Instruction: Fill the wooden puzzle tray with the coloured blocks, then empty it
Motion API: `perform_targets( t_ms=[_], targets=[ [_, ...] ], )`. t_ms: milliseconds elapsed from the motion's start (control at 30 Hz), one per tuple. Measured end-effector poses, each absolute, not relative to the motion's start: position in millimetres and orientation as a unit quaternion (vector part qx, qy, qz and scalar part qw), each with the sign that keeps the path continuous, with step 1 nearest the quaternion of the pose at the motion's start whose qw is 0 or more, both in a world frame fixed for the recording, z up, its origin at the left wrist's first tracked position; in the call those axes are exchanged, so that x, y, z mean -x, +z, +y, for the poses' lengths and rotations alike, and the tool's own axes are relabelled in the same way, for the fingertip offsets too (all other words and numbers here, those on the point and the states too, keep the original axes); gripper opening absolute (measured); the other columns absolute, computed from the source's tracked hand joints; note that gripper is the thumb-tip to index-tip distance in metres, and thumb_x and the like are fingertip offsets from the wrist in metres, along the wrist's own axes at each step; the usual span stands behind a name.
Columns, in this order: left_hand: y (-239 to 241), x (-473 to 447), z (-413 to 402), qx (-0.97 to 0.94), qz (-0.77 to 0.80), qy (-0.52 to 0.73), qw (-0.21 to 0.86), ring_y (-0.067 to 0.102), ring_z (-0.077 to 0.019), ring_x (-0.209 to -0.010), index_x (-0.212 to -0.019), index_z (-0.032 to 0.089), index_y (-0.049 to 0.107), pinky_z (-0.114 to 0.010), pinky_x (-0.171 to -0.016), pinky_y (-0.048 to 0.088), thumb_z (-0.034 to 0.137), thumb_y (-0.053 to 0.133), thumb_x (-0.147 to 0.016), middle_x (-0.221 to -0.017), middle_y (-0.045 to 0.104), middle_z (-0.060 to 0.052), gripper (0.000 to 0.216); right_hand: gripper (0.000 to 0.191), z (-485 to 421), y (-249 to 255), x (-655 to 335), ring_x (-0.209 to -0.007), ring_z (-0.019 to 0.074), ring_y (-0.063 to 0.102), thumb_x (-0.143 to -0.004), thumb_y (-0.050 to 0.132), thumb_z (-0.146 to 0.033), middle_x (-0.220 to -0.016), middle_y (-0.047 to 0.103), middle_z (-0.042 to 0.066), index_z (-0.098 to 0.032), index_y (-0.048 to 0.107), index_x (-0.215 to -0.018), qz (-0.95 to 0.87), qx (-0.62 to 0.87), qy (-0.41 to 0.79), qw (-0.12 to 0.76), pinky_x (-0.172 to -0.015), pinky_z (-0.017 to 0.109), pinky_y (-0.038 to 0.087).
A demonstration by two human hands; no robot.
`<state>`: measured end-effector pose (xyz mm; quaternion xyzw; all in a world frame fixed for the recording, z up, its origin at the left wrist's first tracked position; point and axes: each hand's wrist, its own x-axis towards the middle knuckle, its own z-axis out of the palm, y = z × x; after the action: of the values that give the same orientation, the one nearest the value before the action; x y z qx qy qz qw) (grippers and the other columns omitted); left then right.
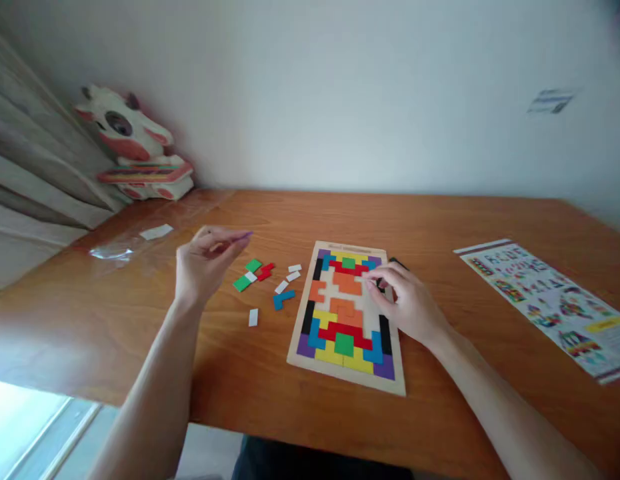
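Note:
A wooden puzzle board (296, 340) lies on the table, partly filled with coloured block pieces. My right hand (407, 300) rests at the board's right edge, fingers pinched on a small piece I cannot make out. My left hand (205, 263) hovers raised left of the board, fingers loosely curled and somewhat blurred, with nothing visible in them. Below and right of it lie loose pieces: green ones (247, 275), a red one (265, 271), a blue one (283, 299) and several white ones (253, 317).
A printed colour sheet (555, 303) lies at the table's right. A clear plastic bag (115, 250) with a white label sits at the left. A cow-shaped toy (135, 147) stands in the back-left corner by the wall. The table's front edge is near me.

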<state>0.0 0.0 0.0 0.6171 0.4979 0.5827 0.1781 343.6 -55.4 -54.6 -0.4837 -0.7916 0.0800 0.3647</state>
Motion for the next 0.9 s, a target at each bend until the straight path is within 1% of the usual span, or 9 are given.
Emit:
perform_targets(
  t_ms=[67, 167, 267, 367, 467, 600, 667, 733, 900],
  targets=[
    [-3.7, 2.4, 3.6, -0.573, 0.494, 0.616, 0.221, 0.065, -0.0125, -0.074, -0.085, 0.019, 0.074, -0.024, -0.070, 0.053, 0.040, 0.080, -0.073, -0.085, 0.073, -0.003, 0.025, 0.010, -56.4, -55.2, -343.6, -0.088, 0.0205, 0.065, -0.095, 0.055, -0.023, -0.098, 0.067, 0.007, -0.021, 0.064, -0.099, -0.792, 0.480, 0.084, 0.367, -0.079, 0.037, 0.053],
    [-7.8, 0.7, 6.1, -0.537, 0.484, 0.625, 0.294, 0.063, -0.0111, -0.067, -0.085, 0.018, 0.071, -0.024, -0.066, 0.053, 0.046, 0.080, -0.072, -0.081, 0.073, -0.002, 0.032, 0.010, -57.6, -54.7, -343.5, -0.088, 0.0202, 0.065, -0.095, 0.055, -0.023, -0.098, 0.067, 0.007, -0.022, 0.064, -0.099, -0.792, 0.477, 0.086, 0.371, -0.080, 0.037, 0.053],
    [-12.6, -10.6, 3.9, -0.548, 0.475, 0.584, 0.366, 0.068, -0.0142, -0.075, -0.085, 0.016, 0.069, -0.025, -0.068, 0.054, 0.047, 0.082, -0.070, -0.089, 0.074, -0.006, 0.037, 0.009, -58.8, -52.7, -342.3, -0.091, 0.0209, 0.065, -0.096, 0.055, -0.023, -0.099, 0.067, 0.007, -0.022, 0.063, -0.099, -0.793, 0.476, 0.081, 0.372, -0.082, 0.038, 0.053],
    [-22.2, -30.4, -3.4, -0.593, 0.461, 0.504, 0.426, 0.071, -0.0189, -0.081, -0.097, 0.014, 0.066, -0.028, -0.067, 0.055, 0.046, 0.080, -0.074, -0.091, 0.075, -0.010, 0.042, 0.010, -60.6, -51.6, -337.9, -0.087, 0.0205, 0.065, -0.096, 0.053, -0.021, -0.100, 0.067, 0.007, -0.022, 0.062, -0.102, -0.798, 0.469, 0.079, 0.370, -0.082, 0.040, 0.054],
    [-34.4, -53.8, -16.1, -0.664, 0.408, 0.453, 0.432, 0.071, -0.0192, -0.085, -0.103, 0.015, 0.062, -0.030, -0.074, 0.055, 0.042, 0.074, -0.082, -0.091, 0.074, -0.008, 0.036, 0.018, -63.5, -52.6, -329.4, -0.081, 0.0194, 0.065, -0.096, 0.054, -0.018, -0.099, 0.068, 0.007, -0.022, 0.058, -0.114, -0.816, 0.444, 0.076, 0.363, -0.081, 0.041, 0.055],
    [-45.3, -78.8, -35.7, -0.738, 0.336, 0.361, 0.460, 0.068, -0.0158, -0.081, -0.107, 0.016, 0.060, -0.029, -0.073, 0.053, 0.037, 0.066, -0.091, -0.096, 0.071, -0.008, 0.027, 0.033, -68.3, -52.9, -317.9, -0.096, 0.0226, 0.066, -0.096, 0.058, -0.017, -0.106, 0.069, 0.009, -0.023, 0.053, -0.127, -0.840, 0.392, 0.050, 0.371, -0.087, 0.042, 0.055],
    [-48.3, -85.7, -42.2, -0.741, 0.310, 0.356, 0.478, 0.065, -0.0142, -0.078, -0.105, 0.016, 0.057, -0.027, -0.070, 0.052, 0.036, 0.065, -0.092, -0.091, 0.069, -0.006, 0.025, 0.032, -70.0, -51.6, -315.2, -0.096, 0.0213, 0.066, -0.096, 0.058, -0.015, -0.107, 0.069, 0.008, -0.025, 0.054, -0.126, -0.856, 0.352, 0.041, 0.377, -0.086, 0.040, 0.055],
    [-50.9, -88.8, -45.2, -0.742, 0.290, 0.358, 0.487, 0.063, -0.0131, -0.076, -0.102, 0.017, 0.055, -0.026, -0.070, 0.051, 0.035, 0.066, -0.091, -0.088, 0.067, -0.005, 0.024, 0.027, -70.7, -49.9, -314.4, -0.091, 0.0191, 0.066, -0.096, 0.058, -0.014, -0.100, 0.070, 0.006, -0.024, 0.058, -0.121, -0.868, 0.317, 0.037, 0.380, -0.083, 0.037, 0.056],
    [-56.9, -89.0, -44.8, -0.752, 0.277, 0.348, 0.486, 0.061, -0.0129, -0.077, -0.099, 0.017, 0.057, -0.026, -0.070, 0.050, 0.037, 0.067, -0.090, -0.088, 0.065, -0.005, 0.025, 0.016, -68.7, -48.7, -314.3, -0.084, 0.0177, 0.065, -0.095, 0.060, -0.016, -0.092, 0.068, 0.007, -0.020, 0.066, -0.110, -0.867, 0.306, 0.027, 0.393, -0.076, 0.034, 0.057]
  ],
)
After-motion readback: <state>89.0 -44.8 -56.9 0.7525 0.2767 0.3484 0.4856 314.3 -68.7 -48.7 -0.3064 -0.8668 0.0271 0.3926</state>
